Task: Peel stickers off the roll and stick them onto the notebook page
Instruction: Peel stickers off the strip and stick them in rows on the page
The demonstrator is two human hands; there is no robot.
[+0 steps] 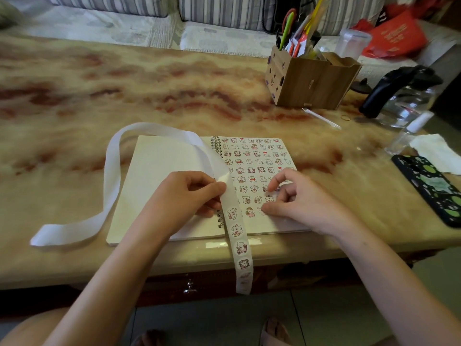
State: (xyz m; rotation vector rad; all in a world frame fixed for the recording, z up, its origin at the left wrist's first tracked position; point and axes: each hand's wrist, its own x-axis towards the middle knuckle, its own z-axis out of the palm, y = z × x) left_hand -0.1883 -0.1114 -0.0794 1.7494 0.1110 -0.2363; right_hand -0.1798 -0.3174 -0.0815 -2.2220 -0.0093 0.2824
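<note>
My left hand (189, 196) has the sticker strip (235, 229) pinched between thumb and curled fingers, right over the notebook's (139, 196) spiral. Below that pinch the strip hangs toward me over the table (174, 83) edge, with printed stickers on it. Above the pinch the backing (112, 171) looks bare; it loops away across the blank left page (159, 171) and comes round to lie on the table on the far left.

Just to the right of the grip, my right hand (299, 198) sits low on the right-hand page (287, 148), fingers curled in. Its thumb (268, 208) lies on the paper beside the last stickers of the lowest row, and the index finger (274, 182) points down a row above. I cannot tell whether it has a sticker under it or nothing at all.

Above that hand the page is filled with neat rows, so I judge the task far along and this step to be seating a sticker in the bottom row.

Next, the right hand should cross back to the pinch and lift the nearest sticker (232, 213) just below it. That calls for the left hand to hold the strip taut and bend the backing so an edge rises.

Well beyond both hands stands a wooden pen box (311, 81), out of the way.
</note>
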